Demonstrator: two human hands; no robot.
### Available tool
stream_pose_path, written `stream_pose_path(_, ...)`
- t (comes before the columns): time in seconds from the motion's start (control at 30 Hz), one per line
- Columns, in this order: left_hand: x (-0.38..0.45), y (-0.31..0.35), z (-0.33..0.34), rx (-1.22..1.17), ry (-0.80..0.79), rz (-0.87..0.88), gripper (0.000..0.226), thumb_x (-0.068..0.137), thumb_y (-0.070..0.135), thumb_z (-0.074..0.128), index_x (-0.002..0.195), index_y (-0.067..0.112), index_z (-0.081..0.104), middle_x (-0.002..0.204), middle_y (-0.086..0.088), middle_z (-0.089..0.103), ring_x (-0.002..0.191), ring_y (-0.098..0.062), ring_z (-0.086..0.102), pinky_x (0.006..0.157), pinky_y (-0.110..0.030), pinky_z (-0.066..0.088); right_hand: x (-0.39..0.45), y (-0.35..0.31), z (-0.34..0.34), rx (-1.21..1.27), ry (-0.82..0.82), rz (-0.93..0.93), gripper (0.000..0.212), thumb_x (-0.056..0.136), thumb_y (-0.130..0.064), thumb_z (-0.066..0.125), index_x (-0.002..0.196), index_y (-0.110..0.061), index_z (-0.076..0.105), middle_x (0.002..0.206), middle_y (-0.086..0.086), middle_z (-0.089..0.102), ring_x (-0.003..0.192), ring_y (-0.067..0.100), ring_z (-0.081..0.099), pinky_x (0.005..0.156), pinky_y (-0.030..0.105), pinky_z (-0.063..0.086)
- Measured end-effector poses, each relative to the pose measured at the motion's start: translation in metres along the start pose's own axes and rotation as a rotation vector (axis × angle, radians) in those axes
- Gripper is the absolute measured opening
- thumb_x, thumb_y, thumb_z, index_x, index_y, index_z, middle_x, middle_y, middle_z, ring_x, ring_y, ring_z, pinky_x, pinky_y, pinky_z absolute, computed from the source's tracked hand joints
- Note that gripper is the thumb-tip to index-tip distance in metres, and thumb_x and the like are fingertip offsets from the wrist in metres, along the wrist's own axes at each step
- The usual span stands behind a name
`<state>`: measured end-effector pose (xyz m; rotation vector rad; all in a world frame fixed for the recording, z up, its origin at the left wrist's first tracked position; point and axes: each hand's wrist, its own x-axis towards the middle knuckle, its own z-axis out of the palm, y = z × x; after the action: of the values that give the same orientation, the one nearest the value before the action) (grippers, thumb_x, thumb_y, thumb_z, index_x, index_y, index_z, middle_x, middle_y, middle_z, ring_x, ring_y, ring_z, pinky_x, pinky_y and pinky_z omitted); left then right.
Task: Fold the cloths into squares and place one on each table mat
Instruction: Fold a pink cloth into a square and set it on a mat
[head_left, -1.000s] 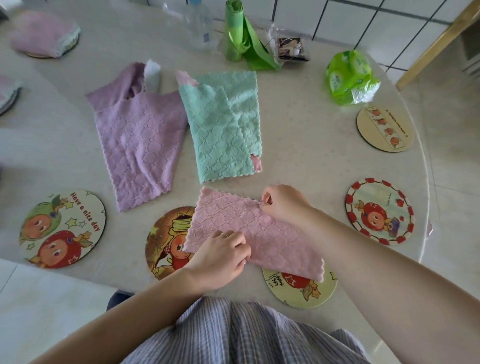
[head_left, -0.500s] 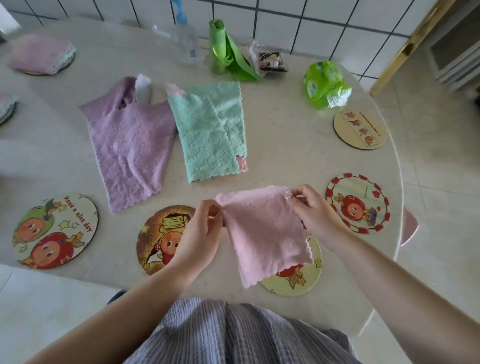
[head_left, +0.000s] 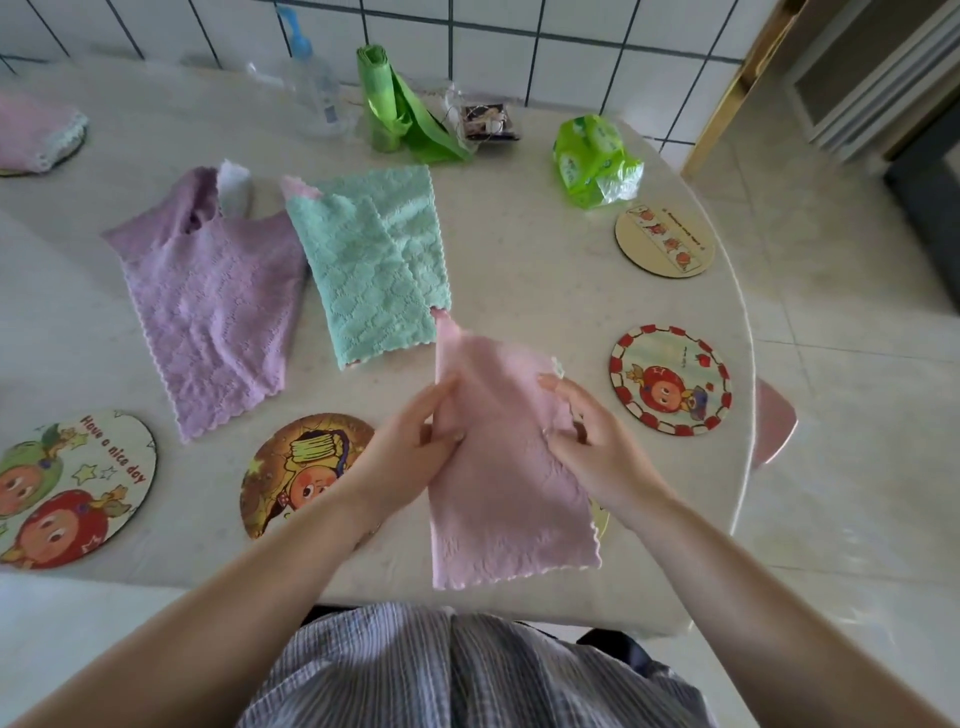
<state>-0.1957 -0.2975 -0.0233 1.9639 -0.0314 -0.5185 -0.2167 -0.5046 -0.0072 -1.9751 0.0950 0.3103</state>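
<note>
A pink cloth (head_left: 504, 499) hangs lengthwise above the table's near edge. My left hand (head_left: 415, 447) pinches its left edge, and my right hand (head_left: 587, 441) grips its right edge. It covers most of a yellow mat (head_left: 600, 519). A purple cloth (head_left: 218, 317) and a green cloth (head_left: 374, 270) lie flat further back. Round mats lie around: an orange cartoon mat (head_left: 291, 467) by my left hand, a red-rimmed mat (head_left: 670, 379) to the right, a beige mat (head_left: 665, 241) behind it, and a "Have a nice day" mat (head_left: 67, 483) at the left.
A folded pink cloth (head_left: 36, 135) sits on a mat at the far left. Against the tiled wall stand a clear bottle (head_left: 311, 93), a green bag roll (head_left: 395, 104), a small dark packet (head_left: 488, 122) and a green tissue pack (head_left: 595, 153). The table edge (head_left: 743, 364) curves at the right.
The pink cloth lay on the table a second ago; both hands lifted it by its top corners, then slid down to its side edges. It now hangs longer and narrower.
</note>
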Motion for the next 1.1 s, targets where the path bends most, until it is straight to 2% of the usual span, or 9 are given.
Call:
stream_pose_path(0.1,0.009,0.006,-0.005,-0.046,-0.065,0.040,0.057,0.093,0.012,0.050,0.143,0.029,0.028,0.134,0.008,0.048,0.095,0.012,0.054,0.076,0.000,0.041,-0.002,0.006,-0.002,0.003,0.019,-0.014,0.067,0.087,-0.004,0.047,0.143,-0.033,0.026,0.143,-0.030,0.023,0.058,-0.008,0.048,0.067,0.011,0.041)
stream_pose_path(0.2,0.018,-0.010,-0.001,0.027,-0.137,-0.002,0.063,0.091,0.011,0.054,0.146,0.024,0.024,0.149,0.009,0.030,0.117,-0.003,0.049,0.088,-0.007,0.039,-0.003,0.026,0.011,-0.010,-0.018,0.096,0.069,0.087,-0.007,0.048,0.146,-0.029,0.020,0.148,-0.020,0.024,0.112,-0.015,0.044,0.096,0.016,0.041)
stream_pose_path(0.3,0.022,-0.028,0.005,0.050,-0.165,-0.077,0.068,0.088,0.007,0.056,0.144,0.029,0.024,0.148,0.007,0.031,0.071,-0.003,0.060,0.063,-0.014,0.045,-0.003,0.045,0.022,-0.057,-0.001,0.217,0.070,0.085,-0.006,0.052,0.146,-0.025,0.024,0.150,-0.008,0.029,0.132,0.010,0.036,0.107,0.032,0.036)
stream_pose_path(0.37,0.021,-0.037,0.005,0.025,-0.123,-0.085,0.067,0.087,0.007,0.056,0.142,0.035,0.028,0.144,0.010,0.035,0.064,-0.010,0.057,0.059,-0.023,0.047,-0.005,0.053,0.023,-0.020,0.010,0.236,0.069,0.085,-0.005,0.052,0.145,-0.028,0.027,0.146,-0.011,0.034,0.117,0.011,0.053,0.094,0.028,0.047)
stream_pose_path(0.47,0.011,-0.049,0.002,-0.047,-0.058,-0.101,0.061,0.087,0.014,0.058,0.138,0.039,0.034,0.139,0.016,0.038,0.105,-0.015,0.060,0.088,-0.039,0.052,-0.014,0.060,0.021,0.063,0.037,0.235,0.055,0.088,-0.005,0.050,0.135,-0.032,0.041,0.130,-0.012,0.049,0.100,0.008,0.061,0.082,0.025,0.053)
stream_pose_path(0.53,0.000,-0.056,0.001,-0.137,-0.052,-0.164,0.053,0.088,0.015,0.059,0.133,0.037,0.042,0.135,0.013,0.046,0.114,-0.015,0.055,0.091,-0.043,0.051,-0.021,0.061,0.018,0.141,0.054,0.291,0.040,0.091,-0.006,0.050,0.125,-0.028,0.051,0.114,-0.004,0.061,0.091,0.009,0.063,0.078,0.025,0.053)
stream_pose_path(0.73,-0.028,-0.052,0.010,-0.316,-0.157,-0.328,0.026,0.093,0.007,0.048,0.111,0.022,0.059,0.108,0.000,0.067,0.094,-0.015,0.067,0.077,-0.030,0.056,-0.040,0.067,0.020,0.229,-0.088,0.356,0.027,0.096,-0.009,0.044,0.105,-0.027,0.062,0.091,0.018,0.059,0.081,0.025,0.063,0.080,0.041,0.055)
stream_pose_path(0.9,-0.031,-0.054,0.015,-0.296,-0.121,-0.417,0.027,0.097,0.013,0.041,0.116,0.021,0.058,0.102,-0.002,0.067,0.088,-0.016,0.064,0.068,-0.028,0.053,-0.040,0.072,0.023,0.375,-0.114,0.516,0.042,0.095,-0.001,0.033,0.104,-0.023,0.068,0.081,0.009,0.060,0.075,0.022,0.060,0.066,0.030,0.055)
stream_pose_path(1.1,-0.030,-0.061,0.013,-0.229,-0.090,-0.451,0.030,0.092,0.006,0.048,0.108,0.026,0.065,0.102,-0.007,0.068,0.087,-0.023,0.061,0.081,-0.039,0.053,-0.045,0.078,0.024,0.274,-0.089,0.493,0.038,0.090,0.003,0.045,0.112,-0.020,0.066,0.083,0.009,0.065,0.071,0.019,0.059,0.068,0.031,0.055)
